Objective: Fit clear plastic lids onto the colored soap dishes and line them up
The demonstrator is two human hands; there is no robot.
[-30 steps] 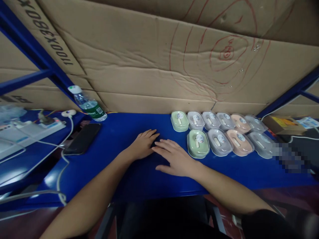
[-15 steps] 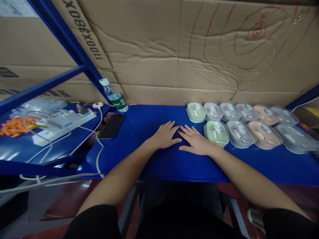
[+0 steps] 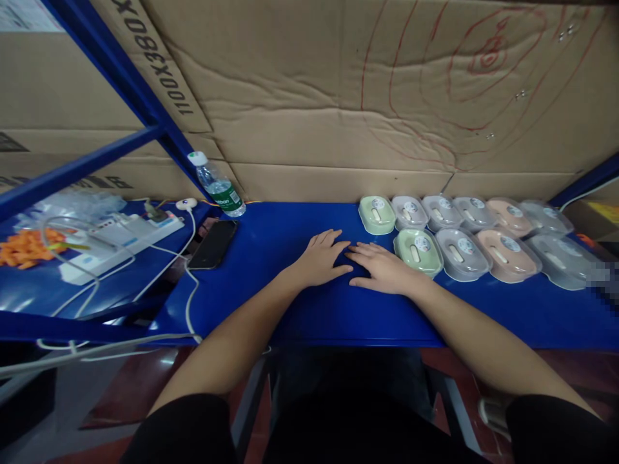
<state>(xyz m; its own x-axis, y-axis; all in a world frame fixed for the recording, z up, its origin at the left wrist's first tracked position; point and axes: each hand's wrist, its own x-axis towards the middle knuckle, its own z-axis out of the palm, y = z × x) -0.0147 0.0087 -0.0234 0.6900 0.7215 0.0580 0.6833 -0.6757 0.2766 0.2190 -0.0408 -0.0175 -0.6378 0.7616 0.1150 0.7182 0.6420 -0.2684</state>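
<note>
1. Cardboard strip (image 3: pixel 157 71), upper left: "1100X380X" in dark print, slanting, cut off by the picture's top edge.
2. Bottle (image 3: pixel 220 187): green label (image 3: pixel 225 197) with white letters, of which "tbon" can be read, and a pale barcode-like patch.
3. Cardboard wall (image 3: pixel 290 142): red hand-drawn rings around a scrawl that cannot be read; large dark characters at lower left, partly hidden, illegible.
4. Boxes (image 3: pixel 418 252): round stickers on lids, print too small.
5. Sheet (image 3: pixel 29 15), top left: print illegible.
</note>
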